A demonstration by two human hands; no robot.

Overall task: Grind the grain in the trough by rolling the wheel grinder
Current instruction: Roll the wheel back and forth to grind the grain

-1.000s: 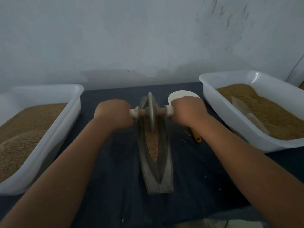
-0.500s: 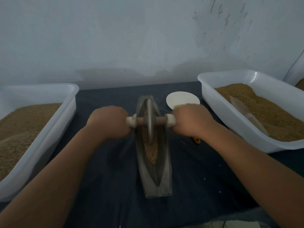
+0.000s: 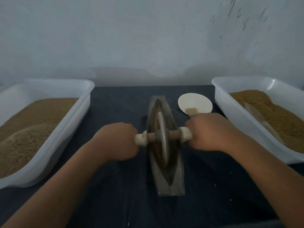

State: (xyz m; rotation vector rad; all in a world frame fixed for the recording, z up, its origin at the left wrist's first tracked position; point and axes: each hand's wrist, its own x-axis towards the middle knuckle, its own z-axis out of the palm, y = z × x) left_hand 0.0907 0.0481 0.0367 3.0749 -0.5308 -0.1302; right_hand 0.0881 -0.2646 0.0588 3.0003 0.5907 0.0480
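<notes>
A grey boat-shaped trough (image 3: 176, 181) lies lengthwise on the dark cloth in the middle. Brown grain (image 3: 157, 115) shows in its groove beyond the wheel. The wheel grinder (image 3: 162, 140), a grey disc on a wooden axle with pale handle ends, stands upright in the trough near its middle. My left hand (image 3: 117, 142) is closed around the left handle. My right hand (image 3: 209, 131) is closed around the right handle. Both forearms reach in from the bottom corners.
A white tub (image 3: 69, 127) heaped with brown grain stands at the left. Another white tub (image 3: 230, 111) with grain and a pale scoop (image 3: 258, 117) in it stands at the right. A white spoon-like scoop (image 3: 194, 102) with a little grain lies beside the trough. A wall rises behind.
The wheel has rolled from the trough's far end toward me to about its middle, and both hands came back with it. Grain now shows beyond the wheel.
</notes>
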